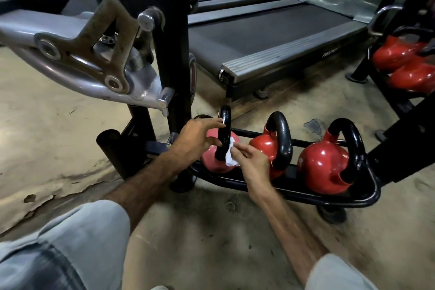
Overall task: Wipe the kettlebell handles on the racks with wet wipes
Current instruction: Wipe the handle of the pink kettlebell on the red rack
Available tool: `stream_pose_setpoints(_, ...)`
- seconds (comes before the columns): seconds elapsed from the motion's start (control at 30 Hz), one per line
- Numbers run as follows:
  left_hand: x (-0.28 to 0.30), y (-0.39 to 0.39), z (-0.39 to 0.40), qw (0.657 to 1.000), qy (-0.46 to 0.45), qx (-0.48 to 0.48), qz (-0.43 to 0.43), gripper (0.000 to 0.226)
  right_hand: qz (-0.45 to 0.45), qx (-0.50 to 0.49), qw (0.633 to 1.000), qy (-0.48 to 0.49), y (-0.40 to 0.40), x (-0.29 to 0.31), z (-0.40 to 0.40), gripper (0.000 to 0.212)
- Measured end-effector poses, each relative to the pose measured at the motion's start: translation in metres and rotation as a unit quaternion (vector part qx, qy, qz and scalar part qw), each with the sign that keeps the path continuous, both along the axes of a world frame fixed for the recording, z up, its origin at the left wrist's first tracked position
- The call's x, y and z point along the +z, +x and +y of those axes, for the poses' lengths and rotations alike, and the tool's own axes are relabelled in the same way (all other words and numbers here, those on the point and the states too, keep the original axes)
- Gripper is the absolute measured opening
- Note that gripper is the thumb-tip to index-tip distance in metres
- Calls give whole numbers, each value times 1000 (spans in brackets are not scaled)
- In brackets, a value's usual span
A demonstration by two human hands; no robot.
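Three red kettlebells with black handles sit on a low black rack (306, 198). The leftmost kettlebell (211, 160) has its black handle (224, 129) upright. My left hand (200, 136) reaches to that handle, its fingers straight and touching the handle from the left. My right hand (251, 160) pinches a crumpled white wet wipe (230, 156) against the lower right side of the same handle. The middle kettlebell (266, 146) and the right kettlebell (322, 165) stand untouched to the right.
A grey machine arm (82, 54) on a black post (171, 66) hangs over the rack's left end. A treadmill (270, 37) lies behind. Another rack with red kettlebells (400, 63) stands at far right. Worn concrete floor (58, 148) lies to the left.
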State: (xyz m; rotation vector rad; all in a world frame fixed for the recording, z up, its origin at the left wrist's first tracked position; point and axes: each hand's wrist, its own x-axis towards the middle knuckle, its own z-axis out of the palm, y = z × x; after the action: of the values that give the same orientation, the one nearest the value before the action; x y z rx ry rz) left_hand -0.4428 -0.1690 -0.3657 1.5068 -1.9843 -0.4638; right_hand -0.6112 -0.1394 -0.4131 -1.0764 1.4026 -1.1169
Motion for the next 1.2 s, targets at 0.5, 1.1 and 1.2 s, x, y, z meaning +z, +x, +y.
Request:
stream_pose_setpoints(0.5,-2,-3,19,975,106,145,127,61,478,430,614,-458,-3,62,-87,28)
stream_pose_setpoints(1.1,4,-4,24,978,113,161,65,76,505,583,537,-344,8,94,-123,20)
stream_pose_setpoints(1.2,5,-2,22,979,115,156,63,74,514,574,537,-343,10,104,-132,20)
